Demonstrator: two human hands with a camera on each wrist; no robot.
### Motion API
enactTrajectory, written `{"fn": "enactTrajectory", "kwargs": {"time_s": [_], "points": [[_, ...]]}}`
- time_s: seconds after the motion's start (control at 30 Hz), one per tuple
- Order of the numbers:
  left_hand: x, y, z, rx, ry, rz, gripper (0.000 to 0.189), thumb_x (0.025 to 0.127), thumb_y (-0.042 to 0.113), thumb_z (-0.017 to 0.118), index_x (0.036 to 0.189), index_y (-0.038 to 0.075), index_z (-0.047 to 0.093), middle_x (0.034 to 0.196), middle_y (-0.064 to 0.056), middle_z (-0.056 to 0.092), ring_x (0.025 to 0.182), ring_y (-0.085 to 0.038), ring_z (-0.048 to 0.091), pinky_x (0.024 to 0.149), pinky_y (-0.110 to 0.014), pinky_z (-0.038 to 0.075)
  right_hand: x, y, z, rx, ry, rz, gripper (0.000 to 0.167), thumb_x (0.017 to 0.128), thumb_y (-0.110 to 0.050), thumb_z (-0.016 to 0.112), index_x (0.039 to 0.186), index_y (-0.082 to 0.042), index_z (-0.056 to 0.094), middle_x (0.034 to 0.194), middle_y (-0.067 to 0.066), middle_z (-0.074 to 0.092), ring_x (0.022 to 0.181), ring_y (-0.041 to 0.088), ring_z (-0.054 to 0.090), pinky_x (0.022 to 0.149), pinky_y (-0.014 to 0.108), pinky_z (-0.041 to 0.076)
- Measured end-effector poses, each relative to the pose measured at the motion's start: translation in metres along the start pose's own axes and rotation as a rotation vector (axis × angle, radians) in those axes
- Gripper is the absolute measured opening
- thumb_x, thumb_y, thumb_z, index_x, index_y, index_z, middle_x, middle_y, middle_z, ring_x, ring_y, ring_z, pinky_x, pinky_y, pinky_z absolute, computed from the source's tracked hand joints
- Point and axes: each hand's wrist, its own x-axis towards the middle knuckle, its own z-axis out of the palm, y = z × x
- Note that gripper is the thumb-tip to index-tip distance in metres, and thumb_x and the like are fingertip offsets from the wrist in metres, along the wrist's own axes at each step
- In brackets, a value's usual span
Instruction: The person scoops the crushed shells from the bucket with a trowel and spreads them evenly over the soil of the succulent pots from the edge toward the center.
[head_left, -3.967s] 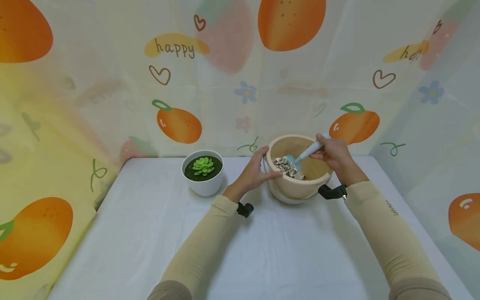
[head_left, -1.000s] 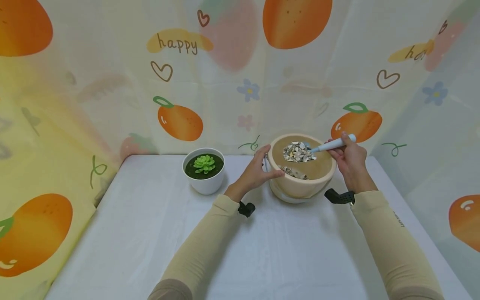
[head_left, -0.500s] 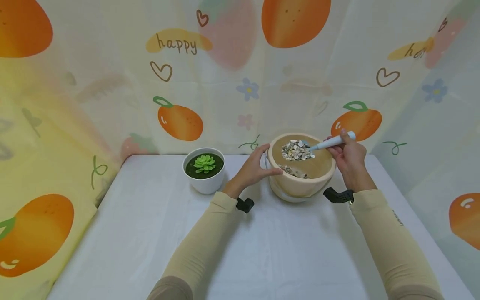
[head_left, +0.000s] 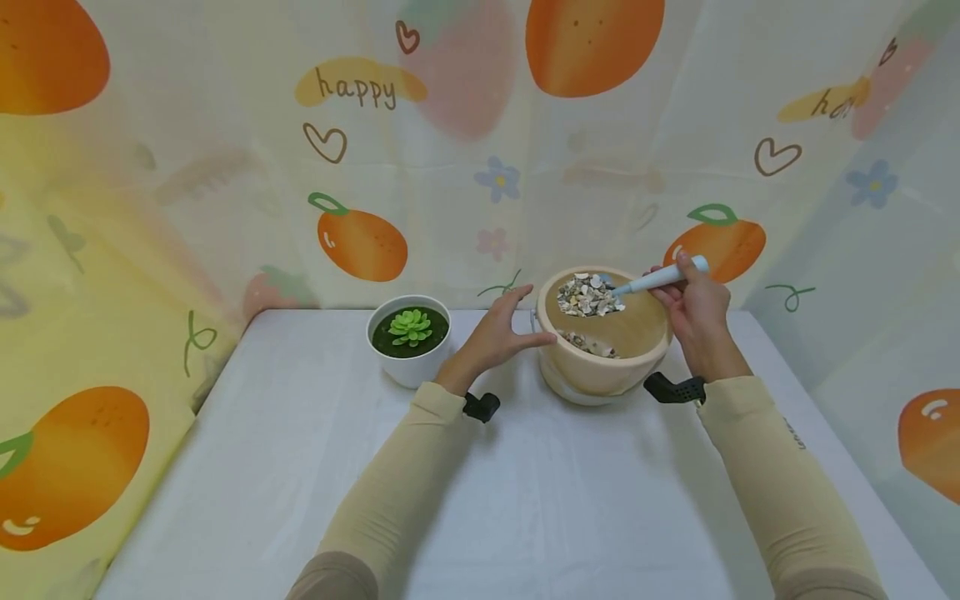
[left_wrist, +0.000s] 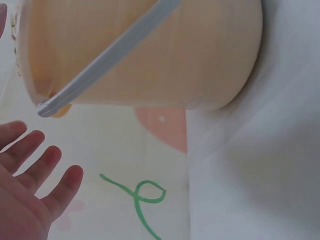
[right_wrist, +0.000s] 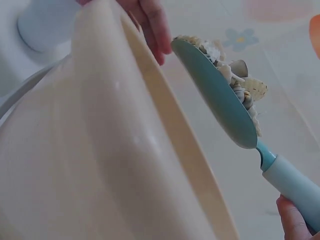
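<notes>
Seemingly scooping, the right hand (head_left: 701,315) is gripping a trowel (head_left: 651,280) of shells (head_left: 590,297) over the bucket (head_left: 600,367), right of frame centre; left hand (head_left: 493,333), fingers apart, is standing beside it; carrying is probably needing steadiness

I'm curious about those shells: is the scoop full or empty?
Full. The right wrist view shows the scoop heaped with shells above its edge.

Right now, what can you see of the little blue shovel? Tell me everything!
The shovel has a pale blue handle, a thin neck and a rounded blue-green scoop, all looking like smooth plastic. The right hand grips the handle, holding the scoop above the bucket without touching it. The scoop's open side faces up, heaped with shells.
</notes>
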Motion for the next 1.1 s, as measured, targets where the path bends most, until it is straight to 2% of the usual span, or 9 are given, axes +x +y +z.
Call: {"fn": "enactTrajectory", "kwargs": {"time_s": [0.27,0.5,0.57,0.7,0.9,1.1], "points": [[-0.003,-0.001,-0.014,-0.011,0.026,0.019,0.092,0.080,0.043,0.079,0.151,0.008,0.031,0.157,-0.009,0.032,0.148,-0.026,0.028,0.118,-0.046,0.030,-0.004,0.001,0.009,0.023,-0.028,-0.011,0.032,0.089,-0.021,0.068,0.115,-0.005,0.058,0.085,0.013,0.070,0.080,0.024,0.073,0.085,0.039,0.053],[-0.007,0.000,-0.026,-0.016,0.033,0.008,0.093,0.080,0.045,0.078,0.152,0.010,0.030,0.157,-0.009,0.031,0.147,-0.027,0.027,0.118,-0.049,0.029,-0.005,0.006,0.017,0.011,-0.052,-0.001,0.039,0.088,-0.021,0.069,0.123,-0.008,0.056,0.098,0.014,0.065,0.087,0.025,0.071,0.091,0.042,0.049],[-0.008,0.001,-0.028,-0.006,0.031,0.000,0.093,0.080,0.045,0.077,0.152,0.010,0.029,0.158,-0.009,0.030,0.148,-0.027,0.026,0.118,-0.049,0.029,-0.006,0.007,0.020,0.022,-0.059,0.005,0.040,0.088,-0.020,0.068,0.124,-0.008,0.055,0.097,0.014,0.064,0.085,0.026,0.071,0.091,0.043,0.048],[-0.009,0.003,-0.034,0.030,0.041,0.000,0.093,0.081,0.044,0.077,0.152,0.008,0.029,0.159,-0.010,0.027,0.148,-0.029,0.024,0.119,-0.048,0.027,-0.008,0.008,0.028,0.084,-0.080,0.026,0.032,0.089,-0.016,0.069,0.116,-0.007,0.054,0.093,0.015,0.063,0.078,0.027,0.071,0.089,0.046,0.045],[-0.013,0.005,-0.044,0.062,0.073,0.000,0.094,0.080,0.044,0.078,0.152,0.007,0.030,0.160,-0.011,0.025,0.148,-0.030,0.024,0.119,-0.049,0.027,-0.007,0.016,0.040,0.101,-0.094,0.021,0.025,0.090,-0.015,0.068,0.109,-0.005,0.055,0.088,0.016,0.063,0.073,0.028,0.071,0.085,0.046,0.047],[-0.023,0.001,-0.051,0.054,0.121,-0.010,0.094,0.079,0.044,0.079,0.152,0.009,0.031,0.162,-0.010,0.020,0.148,-0.032,0.024,0.115,-0.055,0.031,-0.006,0.031,0.050,0.033,-0.085,0.006,0.041,0.090,-0.020,0.066,0.125,-0.003,0.052,0.096,0.014,0.063,0.086,0.026,0.069,0.088,0.043,0.049]]}}
